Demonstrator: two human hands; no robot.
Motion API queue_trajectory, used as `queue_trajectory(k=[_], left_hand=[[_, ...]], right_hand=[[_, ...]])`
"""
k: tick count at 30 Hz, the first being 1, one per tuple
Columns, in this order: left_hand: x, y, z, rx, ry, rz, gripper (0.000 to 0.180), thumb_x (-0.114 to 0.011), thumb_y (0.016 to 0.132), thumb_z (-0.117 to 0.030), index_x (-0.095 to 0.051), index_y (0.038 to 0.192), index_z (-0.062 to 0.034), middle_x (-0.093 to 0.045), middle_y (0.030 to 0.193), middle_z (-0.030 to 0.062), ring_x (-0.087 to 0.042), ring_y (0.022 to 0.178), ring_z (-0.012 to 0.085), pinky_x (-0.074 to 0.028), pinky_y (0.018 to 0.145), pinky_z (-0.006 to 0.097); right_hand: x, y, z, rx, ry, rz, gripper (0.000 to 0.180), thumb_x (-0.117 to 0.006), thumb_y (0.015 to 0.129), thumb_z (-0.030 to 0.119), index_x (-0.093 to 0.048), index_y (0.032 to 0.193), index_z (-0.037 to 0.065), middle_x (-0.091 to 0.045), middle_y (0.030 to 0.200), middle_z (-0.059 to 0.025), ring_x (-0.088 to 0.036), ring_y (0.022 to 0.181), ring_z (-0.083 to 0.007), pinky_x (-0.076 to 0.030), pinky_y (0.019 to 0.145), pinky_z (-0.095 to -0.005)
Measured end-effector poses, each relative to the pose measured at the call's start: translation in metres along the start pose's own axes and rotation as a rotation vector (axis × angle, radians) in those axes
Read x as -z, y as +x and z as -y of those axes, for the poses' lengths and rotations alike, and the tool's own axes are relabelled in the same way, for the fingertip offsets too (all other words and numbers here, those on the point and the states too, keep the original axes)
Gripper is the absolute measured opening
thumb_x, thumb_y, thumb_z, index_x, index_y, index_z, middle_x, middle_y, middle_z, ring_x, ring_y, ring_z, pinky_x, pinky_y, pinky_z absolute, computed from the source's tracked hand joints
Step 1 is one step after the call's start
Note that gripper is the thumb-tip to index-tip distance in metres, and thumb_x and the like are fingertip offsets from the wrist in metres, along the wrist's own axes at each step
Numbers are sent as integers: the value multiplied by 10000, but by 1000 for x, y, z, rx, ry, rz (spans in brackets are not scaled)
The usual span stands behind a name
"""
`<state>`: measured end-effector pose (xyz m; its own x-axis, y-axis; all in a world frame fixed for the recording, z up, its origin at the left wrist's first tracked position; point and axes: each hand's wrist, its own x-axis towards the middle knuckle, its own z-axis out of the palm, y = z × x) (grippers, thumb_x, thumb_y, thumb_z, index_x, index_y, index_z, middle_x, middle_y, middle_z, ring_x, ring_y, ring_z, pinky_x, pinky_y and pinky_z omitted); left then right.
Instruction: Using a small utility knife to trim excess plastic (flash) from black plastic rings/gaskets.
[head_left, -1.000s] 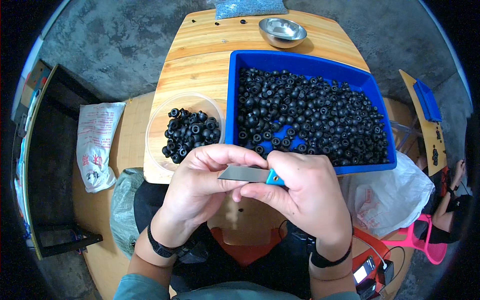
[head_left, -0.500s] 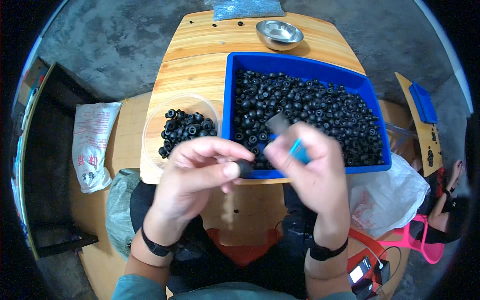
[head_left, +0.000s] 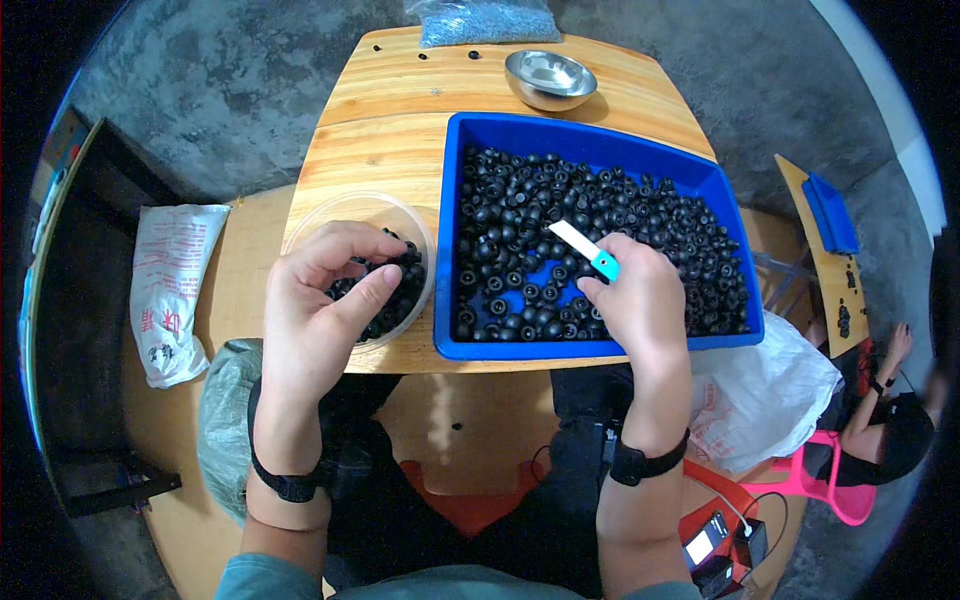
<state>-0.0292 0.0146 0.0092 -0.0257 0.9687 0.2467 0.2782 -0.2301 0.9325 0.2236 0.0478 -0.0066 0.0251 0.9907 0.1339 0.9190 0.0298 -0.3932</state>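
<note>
My right hand (head_left: 640, 300) is wrapped round a small knife (head_left: 578, 243) with a teal handle, above the blue tray. Its pale blade points up and to the left. My left hand (head_left: 325, 290) is over the round clear tub (head_left: 432, 278), thumb and fingers apart, and I see nothing between them. Small rounded black parts (head_left: 405, 300) lie in the tub, partly hidden by that hand. Many more black parts (head_left: 540, 200), several with a hole in one end, fill most of the blue tray (head_left: 600, 350); some blue bottom shows near its front.
At the table's far end stand a steel bowl (head_left: 550, 80) and a plastic bag of bluish bits (head_left: 490, 25), with several stray black pieces nearby. White sacks (head_left: 175, 290) lie left and right of the table. Another person's arm (head_left: 880, 370) shows at far right, near a pink chair.
My left hand has moved left from the tray's front edge to the tub and has let go of a black part. My right hand, still holding the knife, has shifted slightly right.
</note>
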Motion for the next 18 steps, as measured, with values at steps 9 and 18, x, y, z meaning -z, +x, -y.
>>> queue_trajectory(k=[9,18], left_hand=[[-20,-9,-6,12,-157,152,132,-628,789,2,-639,917,32,-585,918,69,-562,861,136,-445,767,245],[-45,-22,-12,58,-601,288,245,-641,800,-7,-622,1042,23,-601,914,64,-569,840,104,-473,717,216]], right_hand=[[7,0,-10,162,495,123,219,-713,691,156,-633,843,18,-597,661,-132,-577,590,-265,-449,579,-353],[19,-31,33,259,1259,407,166,-733,742,59,-588,822,54,-623,782,16,-527,694,-21,-424,618,-171]])
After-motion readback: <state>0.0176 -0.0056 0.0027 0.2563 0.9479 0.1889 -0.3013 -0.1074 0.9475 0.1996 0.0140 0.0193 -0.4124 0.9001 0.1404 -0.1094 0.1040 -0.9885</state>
